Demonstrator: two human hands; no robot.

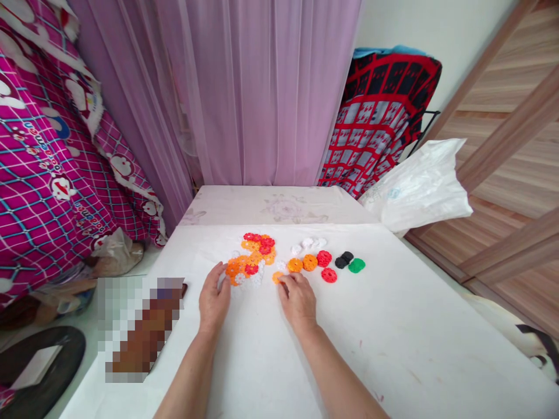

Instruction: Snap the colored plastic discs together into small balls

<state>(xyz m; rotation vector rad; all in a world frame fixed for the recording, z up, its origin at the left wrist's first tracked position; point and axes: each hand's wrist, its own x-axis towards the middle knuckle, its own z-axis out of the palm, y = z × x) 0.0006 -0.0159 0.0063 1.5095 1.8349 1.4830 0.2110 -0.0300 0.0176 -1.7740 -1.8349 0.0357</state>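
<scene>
A loose heap of orange, red and white flower-shaped discs [255,254] lies on the white-covered table [379,337]. My left hand [215,297] rests at the heap's left edge, its thumb and fingers apart near the orange discs. My right hand [298,298] has its fingertips closed on an orange disc [277,277] just right of the heap. Beyond that hand are orange discs [310,262], red discs [329,275], black discs [344,260] and green discs [357,265]. Several white discs [308,244] lie farther back.
A pixelated brown object [146,334] is at the table's left edge. A white plastic bag [419,186] hangs over the right back corner. Purple curtains [271,93] stand behind the table, and a wooden cabinet [515,174] is at the right.
</scene>
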